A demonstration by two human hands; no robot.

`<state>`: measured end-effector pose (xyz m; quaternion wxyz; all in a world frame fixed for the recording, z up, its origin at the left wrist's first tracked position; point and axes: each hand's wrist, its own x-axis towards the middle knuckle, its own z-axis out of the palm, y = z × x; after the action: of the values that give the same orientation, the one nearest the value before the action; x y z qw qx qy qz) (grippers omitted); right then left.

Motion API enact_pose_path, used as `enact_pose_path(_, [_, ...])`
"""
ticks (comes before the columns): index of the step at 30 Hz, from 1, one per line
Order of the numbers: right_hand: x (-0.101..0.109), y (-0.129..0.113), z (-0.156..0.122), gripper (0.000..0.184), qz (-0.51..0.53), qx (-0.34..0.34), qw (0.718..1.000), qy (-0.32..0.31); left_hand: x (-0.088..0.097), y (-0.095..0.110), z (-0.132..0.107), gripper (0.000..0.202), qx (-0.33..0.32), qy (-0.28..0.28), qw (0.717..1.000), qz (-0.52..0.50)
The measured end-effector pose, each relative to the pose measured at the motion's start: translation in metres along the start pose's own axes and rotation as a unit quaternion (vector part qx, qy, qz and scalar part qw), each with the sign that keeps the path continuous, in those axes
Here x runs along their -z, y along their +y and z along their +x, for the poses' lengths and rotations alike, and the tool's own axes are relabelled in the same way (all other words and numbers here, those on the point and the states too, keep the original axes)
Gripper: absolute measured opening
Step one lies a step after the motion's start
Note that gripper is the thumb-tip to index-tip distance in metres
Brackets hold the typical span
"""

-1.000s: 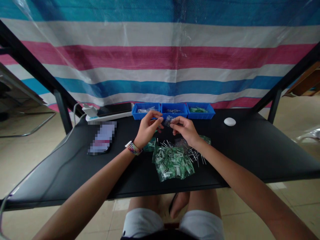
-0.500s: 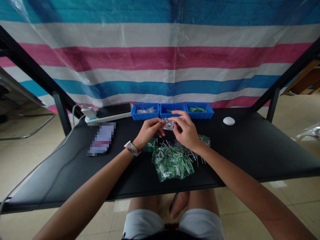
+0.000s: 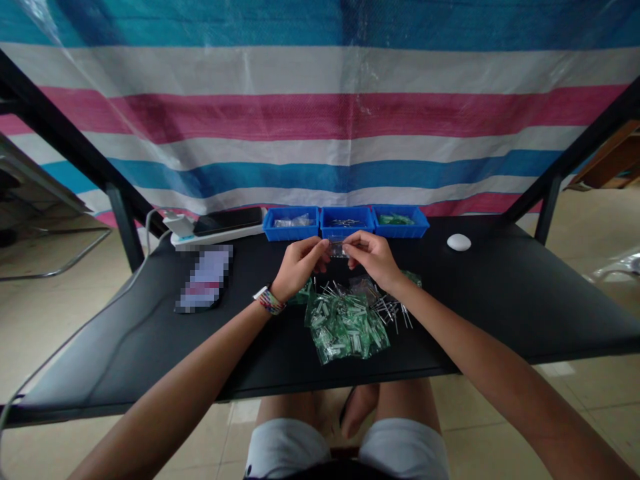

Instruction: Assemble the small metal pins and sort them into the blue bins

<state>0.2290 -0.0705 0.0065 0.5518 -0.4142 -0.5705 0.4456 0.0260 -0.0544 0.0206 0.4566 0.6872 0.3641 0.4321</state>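
A small clear plastic bag [image 3: 337, 249] is stretched between my two hands, just in front of the middle blue bin. My left hand [image 3: 299, 265] pinches its left edge between thumb and fingers; a colourful band circles that wrist. On the other edge, my right hand [image 3: 373, 260] has thumb and fingers closed. What the bag contains is too small to make out. Below the hands lies a pile of green-tinted plastic bags [image 3: 345, 327] with small pale pieces inside. Several loose metal pins [image 3: 393, 312] are scattered at the pile's right side, partly under my right wrist.
Three blue bins stand in a row at the back: the left bin [image 3: 291, 233] with clear bags, the middle bin [image 3: 346, 215] with metal pins, the right bin [image 3: 400, 231] with green bags. A power strip [image 3: 220, 235], phone [image 3: 205, 279] and white mouse [image 3: 459, 243] also rest on the black table [image 3: 500, 293].
My right hand's raised fingers have come down and closed on the bag's right edge. The bag now looks flatter and pulled between both hands. The pile stays put.
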Motion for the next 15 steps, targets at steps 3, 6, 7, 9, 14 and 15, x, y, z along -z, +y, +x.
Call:
enact_pose_path(3, [0.001,-0.003,-0.001,0.028,-0.03,0.043,0.998,0.02,0.003,-0.003,0.002,0.061,0.029,0.009,1.0,-0.008])
enact_pose_path(6, [0.002,-0.008,-0.003,0.025,-0.076,0.082,0.993,0.029,0.004,-0.002,0.003,0.066,0.077,-0.026,0.995,-0.063])
enact_pose_path(7, [0.002,-0.009,-0.004,0.023,-0.1,0.105,0.989,0.033,0.003,-0.001,0.004,0.066,0.091,-0.039,0.991,-0.09])
enact_pose_path(9, [0.002,-0.012,-0.005,0.018,-0.158,0.166,0.973,0.038,0.002,0.001,0.004,0.063,0.114,-0.054,0.982,-0.137])
enact_pose_path(14, [0.005,-0.011,-0.008,0.014,-0.262,0.257,0.93,0.016,0.002,-0.004,0.006,0.049,0.13,-0.055,0.978,-0.155])
enact_pose_path(15, [0.006,-0.01,-0.007,0.015,-0.273,0.254,0.928,0.014,0.002,-0.006,0.006,0.047,0.127,-0.054,0.98,-0.143])
